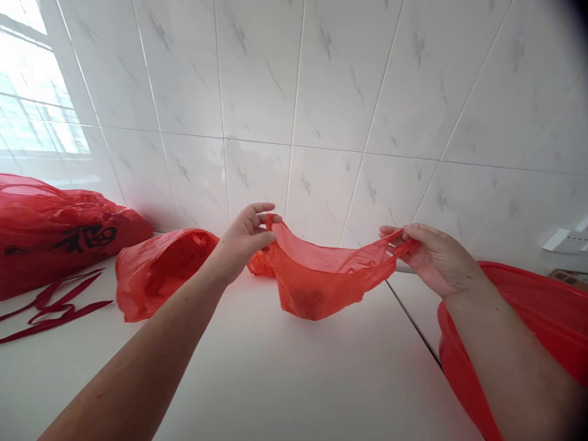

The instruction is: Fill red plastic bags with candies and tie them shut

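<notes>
My left hand (243,240) pinches one handle of a thin red plastic carrier bag (316,285) between its fingers. My right hand (434,260) grips the opposite handle, so the bag hangs stretched between them, its bottom sagging onto or just above the white counter (239,367). A second red plastic bag (158,275) lies crumpled on the counter just left of my left wrist, its mouth towards my left hand.
At far left lies a bulging red bag (59,236) printed with a black character, beside dark red ribbons (55,306). A red mesh basin (528,312) sits under my right forearm. White marble-look wall tiles (294,110) rise behind the counter, with a bright window (34,92) at upper left.
</notes>
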`<state>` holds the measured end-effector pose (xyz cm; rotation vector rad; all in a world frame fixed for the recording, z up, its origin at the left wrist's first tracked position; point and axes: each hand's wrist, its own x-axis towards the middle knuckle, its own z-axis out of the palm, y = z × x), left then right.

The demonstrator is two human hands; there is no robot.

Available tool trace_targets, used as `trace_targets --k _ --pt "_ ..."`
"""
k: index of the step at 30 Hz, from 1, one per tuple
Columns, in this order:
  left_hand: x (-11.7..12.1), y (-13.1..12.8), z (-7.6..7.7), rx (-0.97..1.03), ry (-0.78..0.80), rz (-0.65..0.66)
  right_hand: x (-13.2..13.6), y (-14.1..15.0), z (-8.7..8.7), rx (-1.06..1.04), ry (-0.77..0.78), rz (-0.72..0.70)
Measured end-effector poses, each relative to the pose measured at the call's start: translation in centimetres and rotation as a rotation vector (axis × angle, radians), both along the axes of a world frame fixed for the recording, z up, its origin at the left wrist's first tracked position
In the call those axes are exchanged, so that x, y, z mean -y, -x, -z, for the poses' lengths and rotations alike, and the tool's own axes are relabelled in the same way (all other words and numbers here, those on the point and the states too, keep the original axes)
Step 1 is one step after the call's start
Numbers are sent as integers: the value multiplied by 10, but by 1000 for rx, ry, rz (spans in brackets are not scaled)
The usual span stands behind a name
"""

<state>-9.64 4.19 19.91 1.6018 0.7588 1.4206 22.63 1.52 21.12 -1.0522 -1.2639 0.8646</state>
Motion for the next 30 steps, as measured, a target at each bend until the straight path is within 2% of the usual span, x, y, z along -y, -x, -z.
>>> trace_targets --k 2,4,6,8,10,12,15,17,19,22,24,26,30 --pt "4 -8 -1 -119 -28 71 -4 8 12 -221 2 -43" --pt "7 -17 -1 -264 -72 83 -9 21 29 -378 -26 1" --pt "11 -27 1 -407 -137 9 -13 38 47 -481 -89 26" --pt "14 -37 2 -521 -198 -101 -13 57 61 -507 -118 -22" --pt "19 -47 3 -585 -243 -195 -7 74 70 -423 -79 -85" --pt "23 -56 4 -594 -290 -219 2 88 74 -254 -18 -119" --pt "29 -68 10 -516 -322 -100 13 99 73 20 14 -266" --pt "31 -73 17 -423 -291 -60 16 100 72 126 6 -342" --pt "31 -77 28 -312 -271 -143 14 97 72 133 42 -313" --pt "27 -80 51 -249 -365 -287 8 94 76 62 130 -220" --pt "23 -82 67 -317 -450 -253 4 93 80 34 138 -220" --pt "19 -84 80 -383 -469 -197 1 93 83 27 121 -231" --pt "13 -84 94 -347 -321 -207 0 88 84 96 104 -274"
